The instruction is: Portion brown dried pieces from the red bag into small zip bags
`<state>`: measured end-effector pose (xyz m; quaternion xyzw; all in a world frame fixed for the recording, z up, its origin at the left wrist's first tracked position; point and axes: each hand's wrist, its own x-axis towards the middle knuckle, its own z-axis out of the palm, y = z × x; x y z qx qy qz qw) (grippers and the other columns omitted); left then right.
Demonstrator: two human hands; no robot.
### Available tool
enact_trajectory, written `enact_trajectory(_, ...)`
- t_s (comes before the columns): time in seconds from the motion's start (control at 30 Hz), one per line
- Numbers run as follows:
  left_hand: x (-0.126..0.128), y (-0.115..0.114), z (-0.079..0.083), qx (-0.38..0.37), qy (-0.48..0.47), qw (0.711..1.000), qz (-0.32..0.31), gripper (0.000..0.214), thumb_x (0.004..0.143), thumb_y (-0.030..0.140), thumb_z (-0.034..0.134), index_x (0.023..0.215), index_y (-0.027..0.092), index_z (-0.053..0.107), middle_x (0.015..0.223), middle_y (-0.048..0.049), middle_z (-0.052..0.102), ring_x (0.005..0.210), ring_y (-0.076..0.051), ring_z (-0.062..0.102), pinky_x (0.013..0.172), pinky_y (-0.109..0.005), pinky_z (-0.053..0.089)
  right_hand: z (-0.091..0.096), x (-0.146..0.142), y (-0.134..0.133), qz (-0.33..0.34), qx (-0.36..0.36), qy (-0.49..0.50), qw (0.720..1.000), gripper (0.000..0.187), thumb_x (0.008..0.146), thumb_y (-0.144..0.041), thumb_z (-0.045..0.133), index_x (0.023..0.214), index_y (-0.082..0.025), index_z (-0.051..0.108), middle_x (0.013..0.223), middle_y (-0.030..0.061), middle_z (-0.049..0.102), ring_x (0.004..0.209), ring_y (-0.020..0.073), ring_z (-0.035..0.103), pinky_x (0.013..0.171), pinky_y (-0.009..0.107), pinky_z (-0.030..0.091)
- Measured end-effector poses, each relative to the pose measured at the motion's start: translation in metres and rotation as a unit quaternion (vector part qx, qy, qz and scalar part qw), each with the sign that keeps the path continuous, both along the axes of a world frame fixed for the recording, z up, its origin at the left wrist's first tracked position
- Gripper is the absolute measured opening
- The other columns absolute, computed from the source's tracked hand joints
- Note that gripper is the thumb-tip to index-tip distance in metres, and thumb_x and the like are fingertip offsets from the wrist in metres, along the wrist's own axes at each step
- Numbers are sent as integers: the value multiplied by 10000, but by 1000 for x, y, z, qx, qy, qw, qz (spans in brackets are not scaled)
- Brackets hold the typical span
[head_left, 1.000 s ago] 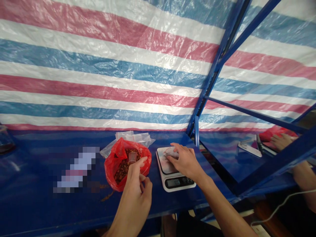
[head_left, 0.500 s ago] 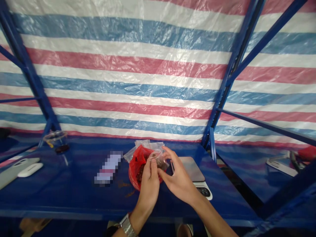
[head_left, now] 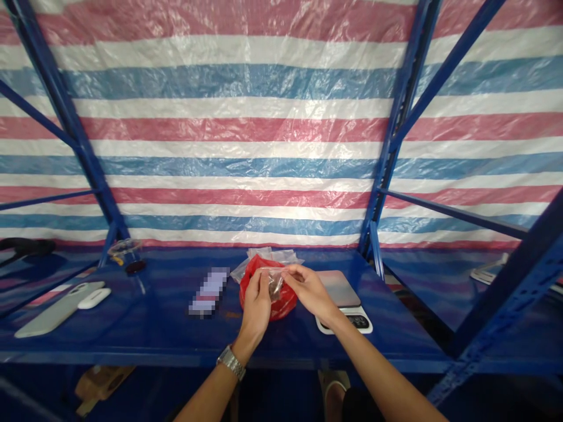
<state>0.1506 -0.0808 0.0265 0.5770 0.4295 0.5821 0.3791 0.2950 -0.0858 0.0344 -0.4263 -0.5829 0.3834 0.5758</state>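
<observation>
Head view: left hand [head_left: 257,308] and right hand [head_left: 308,291] together, pinching a small clear plastic bag [head_left: 275,283] of brown bits just above a red plastic bag [head_left: 281,308]; white digital scale [head_left: 347,322] just right of the red plastic bag.

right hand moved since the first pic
Yes. The right hand has moved left, off the top of the scale, and now pinches a small clear bag above the red bag.

tarp [head_left: 246,135]: red-white-blue horizontal stripes | small bag [head_left: 275,282]: clear | carrier bag [head_left: 281,308]: red | shelf [head_left: 153,334]: blue
</observation>
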Motion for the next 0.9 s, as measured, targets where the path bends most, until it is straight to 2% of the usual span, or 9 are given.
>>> enact_trajectory(0.1, 0, 1, 0, -20, -11, 999, -30, 336, 988, 482, 484, 970, 196, 659, 974, -41, 720, 932, -215, 670, 882, -317, 518, -5, 4, 4, -6, -2, -2, 1000, 403, 823, -582, 726, 884, -184, 716, 864, 42, 766, 834, 202, 705, 847, 339, 537)
enact_trajectory(0.23, 5, 3, -4, 0, -4, 999, -41, 330, 988, 482, 496, 946, 194, 652, 942, -33, 707, 890, -209, 655, 844, -301, 505, -9, 9, 9, -42, 5, -5, 999, 348, 840, -528, 704, 832, -180, 695, 777, 21, 728, 739, 178, 659, 756, 316, 511)
enact_trajectory(0.33, 9, 8, -10, 15, -1, 999, -50, 356, 989, 506, 489, 943, 191, 648, 917, -32, 703, 859, -204, 652, 815, -297, 504, -11, 13, 11, -54, 16, -8, 998, 328, 827, -509, 711, 805, -183, 689, 769, 15, 707, 737, 173, 631, 750, 309, 493)
enact_trajectory(0.5, 17, 14, -16, 32, 1, 998, -60, 346, 997, 493, 479, 947, 194, 647, 909, -35, 710, 853, -202, 662, 819, -303, 507, -14, 13, 12, -44, 26, -23, 998, 349, 836, -527, 682, 911, -188, 716, 805, 16, 704, 729, 174, 614, 710, 300, 484)
enact_trajectory(0.57, 19, 14, -16, 41, 2, 997, -68, 338, 1002, 479, 476, 947, 195, 651, 911, -36, 714, 854, -198, 670, 825, -303, 512, -15, 12, 12, -45, 28, -33, 998, 340, 846, -516, 670, 897, -183, 712, 794, 20, 696, 720, 177, 606, 692, 300, 474)
enact_trajectory(0.7, 20, 14, -16, 62, -5, 995, -72, 295, 996, 451, 499, 962, 194, 639, 920, -38, 706, 866, -194, 674, 828, -302, 520, -17, 14, 11, -63, 38, -53, 996, 290, 861, -472, 659, 856, -184, 693, 798, 19, 682, 748, 185, 604, 727, 310, 469)
enact_trajectory(0.9, 19, 16, -19, 89, -10, 992, -88, 246, 963, 418, 572, 941, 185, 649, 923, -48, 708, 883, -194, 683, 846, -305, 524, -17, 19, 8, -69, 36, -69, 995, 282, 857, -442, 662, 948, -180, 716, 909, 47, 733, 830, 210, 659, 780, 333, 502)
